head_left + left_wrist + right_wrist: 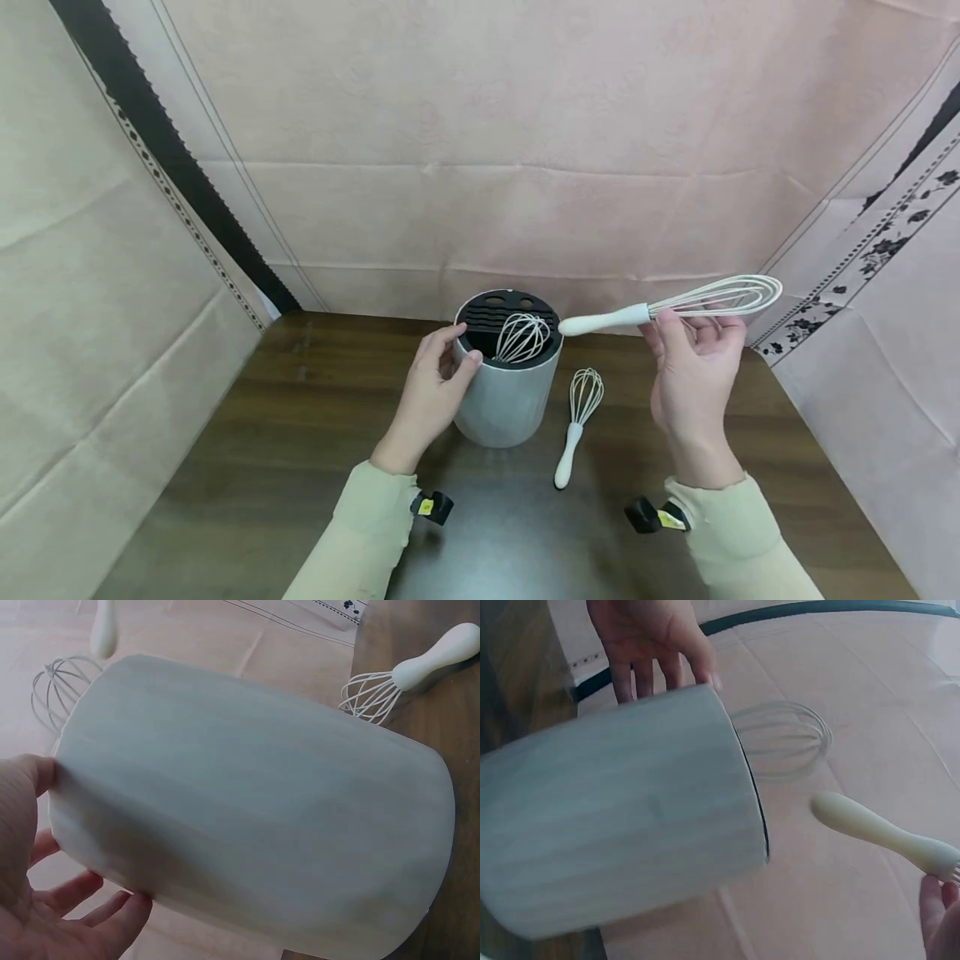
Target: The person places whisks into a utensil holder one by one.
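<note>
A grey utensil holder [501, 408] with a black slotted top [495, 310] stands on the table. One whisk [522, 337] sits in it, wire loops sticking up out of the opening and its handle hidden. My left hand [433, 379] grips the holder's rim at its left side, thumb at the front edge. Raised at the right, my right hand [693, 367] pinches a larger white whisk [611, 319] by its wires near the handle. That handle points left, its end close to the holder's rim. A small whisk [574, 433] lies on the table right of the holder, wires away from me.
The brown wooden table [315, 467] ends at a pale cloth backdrop [480, 200] behind the holder. More cloth with dark patterned borders hangs at the left and right sides. Each wrist wears a small black camera on a strap.
</note>
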A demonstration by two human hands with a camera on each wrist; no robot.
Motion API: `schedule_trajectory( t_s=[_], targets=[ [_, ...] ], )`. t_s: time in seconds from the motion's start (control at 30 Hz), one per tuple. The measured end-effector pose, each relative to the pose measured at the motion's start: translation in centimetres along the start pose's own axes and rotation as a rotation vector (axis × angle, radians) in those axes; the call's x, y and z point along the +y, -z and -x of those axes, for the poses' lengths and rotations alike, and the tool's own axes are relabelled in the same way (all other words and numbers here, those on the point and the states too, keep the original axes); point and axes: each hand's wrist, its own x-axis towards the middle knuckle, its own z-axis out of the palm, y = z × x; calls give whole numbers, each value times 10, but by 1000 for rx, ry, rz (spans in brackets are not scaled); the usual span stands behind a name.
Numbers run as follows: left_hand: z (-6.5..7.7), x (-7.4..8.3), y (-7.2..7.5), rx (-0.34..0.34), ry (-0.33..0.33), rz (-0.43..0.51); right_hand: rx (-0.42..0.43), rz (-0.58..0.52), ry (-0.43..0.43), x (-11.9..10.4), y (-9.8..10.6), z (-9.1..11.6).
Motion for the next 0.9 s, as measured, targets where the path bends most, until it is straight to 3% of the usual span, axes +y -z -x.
schedule_trajectory(
  t_s=[0.13,0.3,0.4,0.63,0.9],
  targets=[
    [0,1,0,14,-10,-14,18,-29,-2,12,-10,0],
    [-1,2,-1,20,-7,-14,-10,-17,-39,27,-25,1],
    [-1,3,-3,18,1,-19,-37,15,-20,32,-35,3],
    [-1,3,-5,19,10,-24,-187,116,46,38,-60,7],
    [1,2,-2,18,16,-16,-356,298,70,48,-69,14]
  ],
)
